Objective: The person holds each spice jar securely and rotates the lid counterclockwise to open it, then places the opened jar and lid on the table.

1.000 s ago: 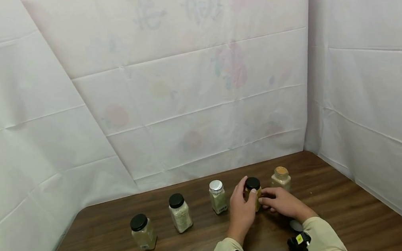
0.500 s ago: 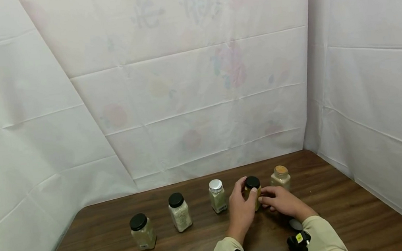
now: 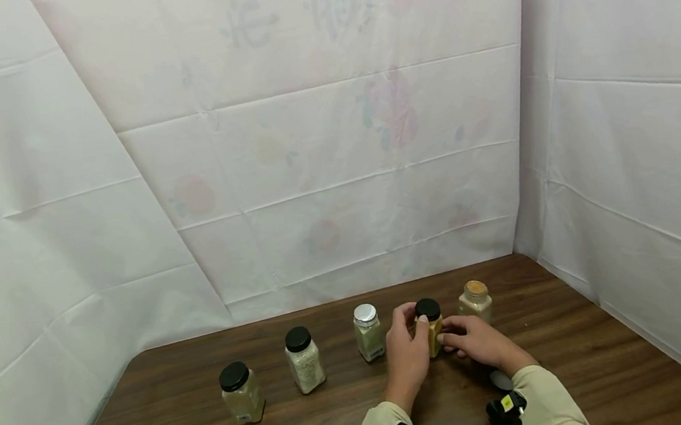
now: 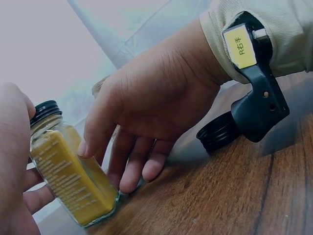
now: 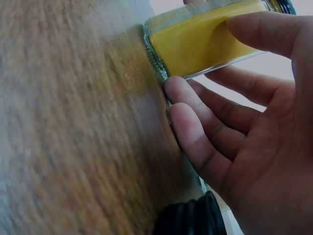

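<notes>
A square glass jar of yellow powder (image 3: 433, 334) with a black lid stands upright on the brown table (image 3: 169, 403). My left hand (image 3: 410, 355) grips it from the left, thumb on its front and fingers behind. In the left wrist view the jar (image 4: 68, 176) stands between that hand (image 4: 12, 147) and my right hand (image 4: 156, 107). My right hand (image 3: 476, 341) lies relaxed on the jar's right. Its thumb touches the glass and its fingers rest on the table by the base. The right wrist view shows the jar (image 5: 205, 41) above those fingers (image 5: 205, 142).
Other jars stand in a row: two black-lidded ones (image 3: 243, 393) (image 3: 305, 359), a silver-lidded one (image 3: 368, 331) and an uncapped jar of tan powder (image 3: 476, 300). A loose lid (image 3: 501, 381) lies by my right wrist. White sheets close off the back and sides.
My left hand's fingers have shifted slightly on the yellow jar. The jar and my right hand stay where they were.
</notes>
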Motion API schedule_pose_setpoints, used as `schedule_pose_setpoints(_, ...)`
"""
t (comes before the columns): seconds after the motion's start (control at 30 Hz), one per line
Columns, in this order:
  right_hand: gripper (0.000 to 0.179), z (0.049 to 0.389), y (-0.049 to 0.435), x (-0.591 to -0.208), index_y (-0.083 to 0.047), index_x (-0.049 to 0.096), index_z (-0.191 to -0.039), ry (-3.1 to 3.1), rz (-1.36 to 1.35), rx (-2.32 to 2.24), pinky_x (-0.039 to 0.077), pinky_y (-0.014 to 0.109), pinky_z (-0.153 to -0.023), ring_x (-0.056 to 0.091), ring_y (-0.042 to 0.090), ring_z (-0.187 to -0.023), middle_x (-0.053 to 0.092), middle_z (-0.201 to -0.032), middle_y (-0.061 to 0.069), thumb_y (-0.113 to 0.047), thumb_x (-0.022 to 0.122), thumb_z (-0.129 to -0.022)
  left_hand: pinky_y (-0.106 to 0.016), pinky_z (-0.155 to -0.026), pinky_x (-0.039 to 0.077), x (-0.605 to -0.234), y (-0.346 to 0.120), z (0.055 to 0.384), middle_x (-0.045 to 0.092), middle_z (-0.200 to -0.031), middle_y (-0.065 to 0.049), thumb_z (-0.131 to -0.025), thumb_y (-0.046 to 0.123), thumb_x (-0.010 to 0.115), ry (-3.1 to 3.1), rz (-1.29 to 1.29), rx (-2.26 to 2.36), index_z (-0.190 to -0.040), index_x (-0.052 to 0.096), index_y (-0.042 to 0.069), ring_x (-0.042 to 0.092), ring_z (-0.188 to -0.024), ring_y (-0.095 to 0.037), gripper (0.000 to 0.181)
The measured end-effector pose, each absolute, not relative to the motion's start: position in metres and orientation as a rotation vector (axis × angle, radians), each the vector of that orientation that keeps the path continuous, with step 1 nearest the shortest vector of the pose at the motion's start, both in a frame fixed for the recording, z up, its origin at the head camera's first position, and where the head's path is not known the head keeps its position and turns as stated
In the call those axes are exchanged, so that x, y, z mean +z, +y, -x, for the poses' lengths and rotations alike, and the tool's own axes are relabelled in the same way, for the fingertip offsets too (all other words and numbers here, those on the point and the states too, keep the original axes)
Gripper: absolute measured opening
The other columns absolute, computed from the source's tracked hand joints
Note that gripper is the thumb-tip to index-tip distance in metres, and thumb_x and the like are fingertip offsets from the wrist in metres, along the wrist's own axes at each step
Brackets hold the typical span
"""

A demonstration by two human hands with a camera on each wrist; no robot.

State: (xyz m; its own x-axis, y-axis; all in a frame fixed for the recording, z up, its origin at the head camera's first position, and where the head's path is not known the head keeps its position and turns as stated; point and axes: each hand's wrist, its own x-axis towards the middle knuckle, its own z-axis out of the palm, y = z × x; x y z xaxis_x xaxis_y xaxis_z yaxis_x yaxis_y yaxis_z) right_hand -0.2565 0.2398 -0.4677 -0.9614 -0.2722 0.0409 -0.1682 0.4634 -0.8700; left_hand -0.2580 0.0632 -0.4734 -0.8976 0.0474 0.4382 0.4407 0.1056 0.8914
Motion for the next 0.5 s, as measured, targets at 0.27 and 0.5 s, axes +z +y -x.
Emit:
schedule_pose_setpoints(0.27, 0.043, 0.2550, 0.2398, -0.4667, 0.006, 0.058, -0.130, 2.592, 0.410, -1.533, 0.056, 0.038, -0.071, 0.067, 0.025, -0.093, 0.069, -0.107, 0.010, -0.026, 0.060, -0.102, -0.040, -0.098, 0.049, -0.4768, 0.0638, 0.2602, 0.065, -0.126, -0.005, -0.101, 0.021, 0.061, -2.103, 0.473, -1.848, -0.127, 0.057, 0.013, 0.060, -0.118, -0.018, 0.028)
schedule_pose_setpoints(0.5, 0.041, 0.2550, 0.2396, -0.4666, 0.007, 0.059, -0.128, 2.603, 0.424, -1.536, 0.056, 0.040, -0.071, 0.067, 0.026, -0.092, 0.069, -0.106, 0.010, -0.023, 0.060, -0.101, -0.043, -0.099, 0.048, -0.4780, 0.0636, 0.2630, 0.061, -0.133, -0.006, -0.101, 0.029, 0.061, -2.158, 0.482, -1.833, -0.138, 0.055, 0.017, 0.057, -0.124, -0.021, 0.039)
